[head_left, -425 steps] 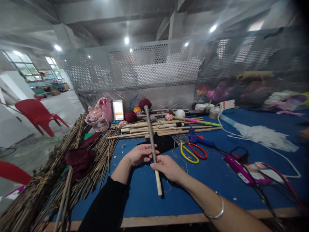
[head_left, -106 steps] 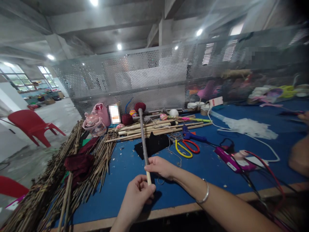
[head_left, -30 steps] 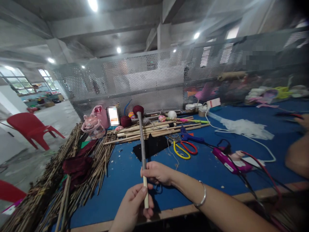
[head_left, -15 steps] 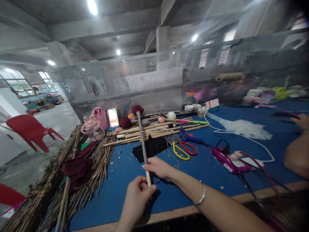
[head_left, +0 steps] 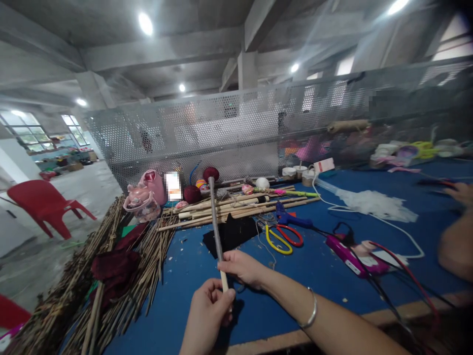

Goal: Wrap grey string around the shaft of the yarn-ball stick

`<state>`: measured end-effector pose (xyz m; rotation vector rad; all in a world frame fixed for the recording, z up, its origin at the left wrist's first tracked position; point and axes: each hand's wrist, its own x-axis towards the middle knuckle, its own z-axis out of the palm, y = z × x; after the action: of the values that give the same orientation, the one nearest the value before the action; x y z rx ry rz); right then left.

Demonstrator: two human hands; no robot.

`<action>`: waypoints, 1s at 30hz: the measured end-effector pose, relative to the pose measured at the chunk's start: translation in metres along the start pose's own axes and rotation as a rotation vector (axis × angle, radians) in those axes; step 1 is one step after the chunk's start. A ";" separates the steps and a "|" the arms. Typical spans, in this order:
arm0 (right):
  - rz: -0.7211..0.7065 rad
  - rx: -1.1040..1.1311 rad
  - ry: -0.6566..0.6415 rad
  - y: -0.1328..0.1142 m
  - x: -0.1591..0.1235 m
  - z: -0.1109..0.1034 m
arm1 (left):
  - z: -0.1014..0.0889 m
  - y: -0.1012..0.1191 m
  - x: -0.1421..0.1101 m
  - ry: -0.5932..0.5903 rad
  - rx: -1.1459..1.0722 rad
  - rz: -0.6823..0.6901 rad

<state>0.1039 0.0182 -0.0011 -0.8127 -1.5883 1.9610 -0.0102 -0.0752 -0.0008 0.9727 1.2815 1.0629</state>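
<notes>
Both hands hold one long stick (head_left: 216,228), grey-wrapped along most of its length and bare pale wood at the near end. My left hand (head_left: 209,310) is closed around that bare end. Just above it, my right hand (head_left: 240,268) grips the stick with thumb and fingers; a silver bangle circles that wrist. The stick slants away over the blue table (head_left: 266,305). A dark red ball (head_left: 211,173) is at its far end. Beneath the stick lies a black cloth (head_left: 240,231), and scissors (head_left: 279,240) with yellow and red handles lie right of it.
Bundled thin twigs (head_left: 121,276) cover the table's left side. Pale wooden sticks (head_left: 236,207) lie behind the black cloth. A blue glue gun (head_left: 293,217) and a purple power strip (head_left: 354,256) with cords sit to the right. Another person's arm (head_left: 456,246) rests at the right edge.
The whole view has shifted slightly downward. Both hands keep their hold on the stick, and its near end sits a little lower, close to the left fingers.
</notes>
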 end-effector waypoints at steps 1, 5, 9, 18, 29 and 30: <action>0.002 0.003 0.003 0.000 0.000 0.000 | 0.000 -0.001 0.001 0.009 -0.002 0.012; 0.081 0.102 -0.097 0.000 0.000 -0.002 | -0.001 0.001 -0.002 -0.043 -0.224 -0.071; 0.069 0.146 -0.112 0.001 -0.001 -0.005 | 0.000 0.003 -0.007 -0.075 -0.345 -0.148; 0.086 0.035 -0.003 -0.002 0.000 0.000 | -0.012 0.005 0.003 0.042 0.174 0.058; 0.034 0.027 -0.053 0.001 -0.003 0.001 | -0.004 0.003 -0.006 -0.144 -0.093 -0.099; 0.028 0.021 -0.033 0.001 -0.002 0.002 | -0.004 0.003 -0.005 -0.118 -0.041 -0.077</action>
<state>0.1043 0.0154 -0.0020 -0.8021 -1.5808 2.0166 -0.0143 -0.0797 0.0034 0.9341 1.1868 0.9554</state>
